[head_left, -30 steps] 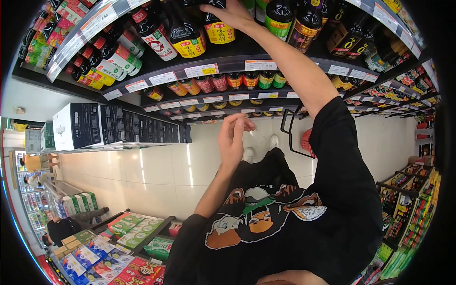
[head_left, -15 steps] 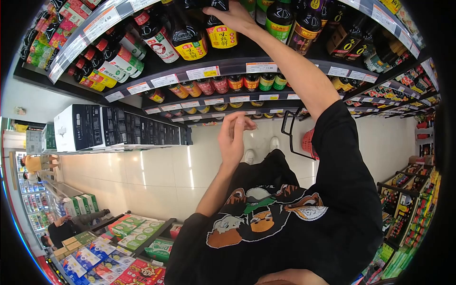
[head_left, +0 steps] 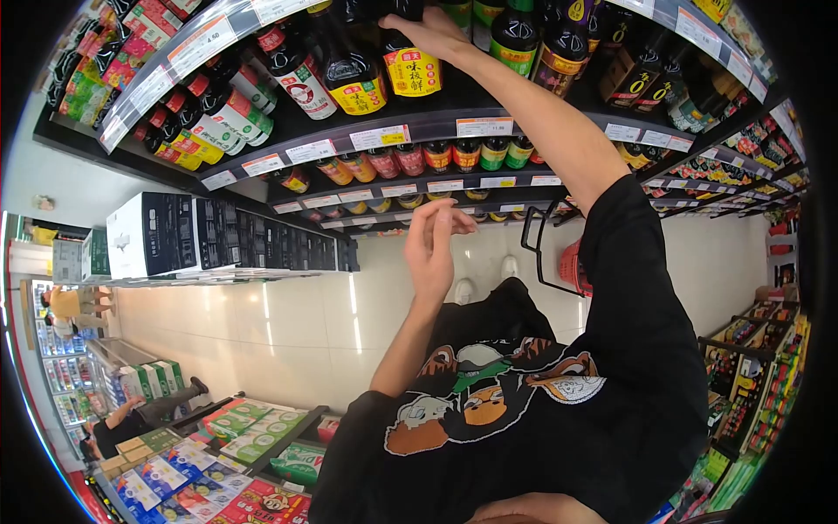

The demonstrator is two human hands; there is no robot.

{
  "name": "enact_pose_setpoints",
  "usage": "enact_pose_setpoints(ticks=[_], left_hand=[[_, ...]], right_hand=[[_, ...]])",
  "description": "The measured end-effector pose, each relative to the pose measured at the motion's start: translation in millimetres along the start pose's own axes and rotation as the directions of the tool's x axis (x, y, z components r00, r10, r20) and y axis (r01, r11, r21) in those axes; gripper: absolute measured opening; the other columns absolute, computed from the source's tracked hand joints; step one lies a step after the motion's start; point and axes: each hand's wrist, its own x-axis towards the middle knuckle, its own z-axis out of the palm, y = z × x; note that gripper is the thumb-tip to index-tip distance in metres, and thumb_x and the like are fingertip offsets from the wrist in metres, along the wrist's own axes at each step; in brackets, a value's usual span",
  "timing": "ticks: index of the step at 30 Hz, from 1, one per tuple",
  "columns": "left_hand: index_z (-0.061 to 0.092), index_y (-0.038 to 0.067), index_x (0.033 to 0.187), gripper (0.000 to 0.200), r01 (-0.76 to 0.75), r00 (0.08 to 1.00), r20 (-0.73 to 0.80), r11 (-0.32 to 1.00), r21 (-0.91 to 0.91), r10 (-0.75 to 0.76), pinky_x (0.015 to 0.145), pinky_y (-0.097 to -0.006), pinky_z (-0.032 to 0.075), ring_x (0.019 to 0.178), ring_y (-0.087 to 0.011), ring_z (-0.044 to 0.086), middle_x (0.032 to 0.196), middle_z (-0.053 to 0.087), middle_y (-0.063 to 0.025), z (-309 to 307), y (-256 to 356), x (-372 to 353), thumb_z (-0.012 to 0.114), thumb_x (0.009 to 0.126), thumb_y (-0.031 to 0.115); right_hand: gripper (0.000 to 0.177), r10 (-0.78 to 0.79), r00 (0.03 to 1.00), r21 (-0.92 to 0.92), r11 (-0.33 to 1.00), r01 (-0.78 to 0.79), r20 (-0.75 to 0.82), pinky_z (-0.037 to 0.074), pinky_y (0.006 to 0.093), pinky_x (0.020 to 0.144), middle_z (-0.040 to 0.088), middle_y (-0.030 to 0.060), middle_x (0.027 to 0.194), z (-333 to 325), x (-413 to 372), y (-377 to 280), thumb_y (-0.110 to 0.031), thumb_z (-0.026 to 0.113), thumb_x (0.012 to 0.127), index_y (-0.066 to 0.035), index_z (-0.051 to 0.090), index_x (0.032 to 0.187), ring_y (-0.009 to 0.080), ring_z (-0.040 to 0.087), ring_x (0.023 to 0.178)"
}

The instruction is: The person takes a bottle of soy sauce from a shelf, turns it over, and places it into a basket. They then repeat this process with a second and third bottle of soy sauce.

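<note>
My right hand (head_left: 421,33) reaches up to the shelf, its fingers wrapped round the neck of a dark soy sauce bottle (head_left: 412,72) with a yellow label. That bottle is upright beside a similar yellow-labelled bottle (head_left: 356,92), just behind the shelf's front edge. A bottle with a white and red label (head_left: 305,87) stands further left, and a green-labelled bottle (head_left: 513,48) is to the right of my wrist. In front of my body, my left hand (head_left: 431,240) hangs in the air with loosely bent fingers and nothing in it.
Price tags line the shelf edge (head_left: 436,131). Smaller bottles and jars (head_left: 410,160) fill lower shelves. A red basket (head_left: 573,266) with black handles is near my right side. Stacked boxes (head_left: 209,234) stand at left. Packaged goods (head_left: 253,437) and a person (head_left: 131,419) are at lower left.
The whole view has shifted slightly right and down. My right hand keeps its hold on the soy sauce bottle. At lower left, the other person's leg has moved.
</note>
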Motion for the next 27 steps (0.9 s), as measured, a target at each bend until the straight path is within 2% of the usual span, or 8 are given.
enact_pose_setpoints(ticks=[2,5,7,14,17,20,23,27], left_hand=[[0.055,-0.002,0.121,0.020,-0.001,1.000,-0.001,1.000,-0.011,0.001,0.078,-0.0299,0.054,0.085,-0.0172,0.066,0.092,0.067,-0.0109,-0.5,0.2,-0.3,0.048,0.109,0.012],[0.056,-0.004,0.119,0.021,-0.015,0.999,-0.039,1.000,0.017,0.016,0.073,-0.0305,0.056,0.079,-0.0187,0.067,0.090,0.067,-0.0133,-2.6,-2.0,0.7,0.047,0.108,0.013],[0.056,-0.004,0.119,0.022,-0.006,0.999,-0.052,1.000,0.021,0.007,0.074,-0.0307,0.057,0.079,-0.0185,0.067,0.091,0.067,-0.0133,-3.5,-2.8,0.3,0.048,0.108,0.013],[0.057,-0.003,0.118,0.022,0.002,0.999,-0.034,0.999,0.039,-0.001,0.075,-0.0304,0.057,0.083,-0.0178,0.067,0.093,0.067,-0.0127,-6.4,-7.6,4.7,0.049,0.108,0.014],[0.057,-0.003,0.118,0.022,0.030,0.999,-0.031,0.999,0.038,-0.029,0.075,-0.0303,0.058,0.084,-0.0177,0.067,0.093,0.067,-0.0126,-8.4,-10.7,4.4,0.049,0.108,0.014],[0.055,-0.003,0.121,0.023,0.042,0.999,-0.003,0.998,0.040,-0.042,0.078,-0.0317,0.059,0.087,-0.0196,0.069,0.098,0.067,-0.0139,-13.9,-15.3,10.0,0.049,0.108,0.015],[0.040,-0.001,0.138,0.037,0.053,0.998,0.036,0.999,0.007,-0.053,0.089,-0.0358,0.059,0.105,-0.0257,0.069,0.128,0.059,-0.0195,-14.4,-10.0,29.0,0.049,0.109,0.020],[0.033,-0.002,0.144,0.047,0.005,1.000,-0.030,0.999,0.047,-0.003,0.093,-0.0359,0.056,0.116,-0.0248,0.064,0.134,0.054,-0.0216,-19.4,-9.4,77.2,0.053,0.108,0.020]], right_hand=[[0.075,0.056,0.998,-0.062,0.996,-0.057,-0.028,0.051,0.0388,0.093,0.068,0.0267,0.116,2.9,7.5,10.2,-0.058,0.072,0.080,0.009,0.067,0.114,0.0336,0.068,0.110],[0.078,0.072,0.995,-0.005,0.997,-0.073,-0.066,0.048,0.0417,0.101,0.067,0.0260,0.125,-3.4,-1.1,-1.0,-0.059,0.067,0.082,0.008,0.065,0.122,0.0357,0.062,0.121],[0.090,-0.002,0.999,-0.026,1.000,0.001,-0.055,0.053,0.0395,0.091,0.069,0.0311,0.112,3.4,12.7,12.7,-0.070,0.070,0.070,0.011,0.070,0.109,0.0353,0.070,0.105],[0.084,0.026,0.997,-0.051,0.998,-0.029,-0.071,0.052,0.0377,0.090,0.070,0.0272,0.112,1.0,9.2,8.6,-0.065,0.071,0.074,0.010,0.070,0.111,0.0309,0.070,0.103],[0.088,0.044,0.998,0.031,0.998,-0.045,0.050,0.047,0.0411,0.103,0.063,0.0281,0.131,-21.2,-10.9,-23.5,-0.062,0.067,0.080,0.011,0.060,0.128,0.0359,0.060,0.125],[0.089,0.160,0.987,-0.005,0.987,-0.160,0.010,0.046,0.0409,0.103,0.061,0.0276,0.134,-23.4,-15.4,-31.6,-0.062,0.068,0.079,0.010,0.058,0.131,0.0356,0.059,0.126],[0.091,0.121,0.990,0.090,0.988,-0.127,0.073,0.046,0.0403,0.102,0.061,0.0267,0.134,-35.0,-37.0,-45.6,-0.062,0.068,0.078,0.010,0.058,0.132,0.0338,0.059,0.125],[0.086,0.187,0.972,0.193,0.958,-0.212,0.139,0.046,0.0397,0.102,0.061,0.0260,0.134,-38.8,-53.3,-53.6,-0.057,0.067,0.080,0.009,0.057,0.135,0.0313,0.059,0.125]])
